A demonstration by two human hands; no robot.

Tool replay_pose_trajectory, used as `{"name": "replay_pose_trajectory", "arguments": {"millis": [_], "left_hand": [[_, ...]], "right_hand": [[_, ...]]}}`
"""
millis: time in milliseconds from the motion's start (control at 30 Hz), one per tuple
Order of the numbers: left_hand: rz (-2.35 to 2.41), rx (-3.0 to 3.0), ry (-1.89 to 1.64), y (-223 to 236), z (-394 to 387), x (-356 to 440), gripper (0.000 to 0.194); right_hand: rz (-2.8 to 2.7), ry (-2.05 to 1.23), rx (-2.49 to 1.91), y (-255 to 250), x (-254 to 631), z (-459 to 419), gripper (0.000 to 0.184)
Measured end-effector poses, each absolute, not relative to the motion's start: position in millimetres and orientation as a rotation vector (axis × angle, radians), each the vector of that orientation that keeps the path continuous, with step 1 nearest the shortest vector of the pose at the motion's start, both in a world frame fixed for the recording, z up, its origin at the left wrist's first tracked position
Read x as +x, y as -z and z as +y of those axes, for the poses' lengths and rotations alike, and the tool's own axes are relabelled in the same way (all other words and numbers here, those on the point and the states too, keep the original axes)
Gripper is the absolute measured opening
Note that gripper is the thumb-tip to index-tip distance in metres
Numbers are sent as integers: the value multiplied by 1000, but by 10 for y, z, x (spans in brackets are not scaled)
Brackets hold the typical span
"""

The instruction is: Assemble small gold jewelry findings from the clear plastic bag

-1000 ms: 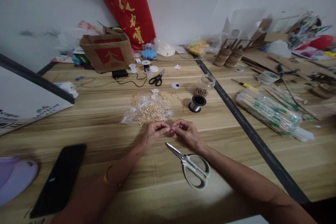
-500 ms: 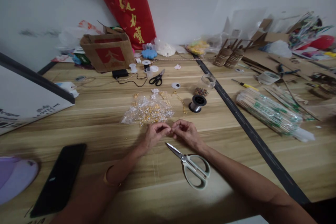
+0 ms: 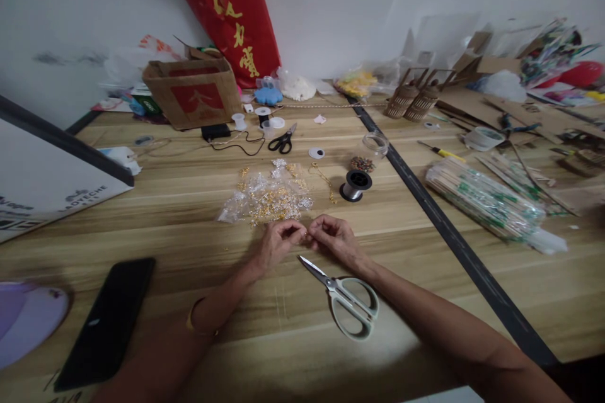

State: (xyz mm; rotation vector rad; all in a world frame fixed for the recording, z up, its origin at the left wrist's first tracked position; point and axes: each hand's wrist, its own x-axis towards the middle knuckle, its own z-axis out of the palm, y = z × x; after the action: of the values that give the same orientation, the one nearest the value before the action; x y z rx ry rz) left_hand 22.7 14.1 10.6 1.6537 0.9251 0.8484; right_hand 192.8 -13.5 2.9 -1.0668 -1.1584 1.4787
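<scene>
My left hand (image 3: 280, 243) and my right hand (image 3: 334, 239) meet fingertip to fingertip over the table, both in a pinch. A tiny golden speck shows between the fingertips; it is too small to name. Just beyond my left hand lies a heap of gold and silver trinkets (image 3: 274, 198) in clear plastic bags. A gold chain (image 3: 324, 182) lies beyond my right hand, beside a black spool of thin silvery wire (image 3: 355, 186). Scissors with pale handles (image 3: 347, 302) rest below my right hand, their tip towards my fingers.
A glass jar with beads (image 3: 368, 154) stands past the spool. Black scissors (image 3: 282, 140) lie farther back. At right is a bag of wooden sticks (image 3: 482, 201); at left, a black phone (image 3: 106, 324) and a white box (image 3: 51, 176). A paper bag (image 3: 193, 94) stands behind.
Both hands stay in nearly the same place, with slight finger movement. A golden speck now shows between the fingertips.
</scene>
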Motion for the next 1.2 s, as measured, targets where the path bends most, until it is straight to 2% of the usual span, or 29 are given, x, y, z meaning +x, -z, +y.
{"name": "replay_pose_trajectory", "arguments": {"millis": [433,600,867,1067,1200], "left_hand": [[959,1578,-904,-102,149,207,16],[957,1593,-971,-98,131,221,14],[993,1624,-1006,-94,133,216,15],[1061,1507,-1072,-176,118,195,17],[1083,1417,-1123,-242,138,175,18]], "right_hand": [[-1197,-1489,-1068,-108,1961,-178,36],[-1270,-1493,-1058,-101,1926,-189,45],[-1351,-1445,-1027,-52,1919,-183,36],[-1549,-1364,-1070,-61,1946,-213,39],[-1686,-1211,-1119,-37,1956,-222,32]]}}
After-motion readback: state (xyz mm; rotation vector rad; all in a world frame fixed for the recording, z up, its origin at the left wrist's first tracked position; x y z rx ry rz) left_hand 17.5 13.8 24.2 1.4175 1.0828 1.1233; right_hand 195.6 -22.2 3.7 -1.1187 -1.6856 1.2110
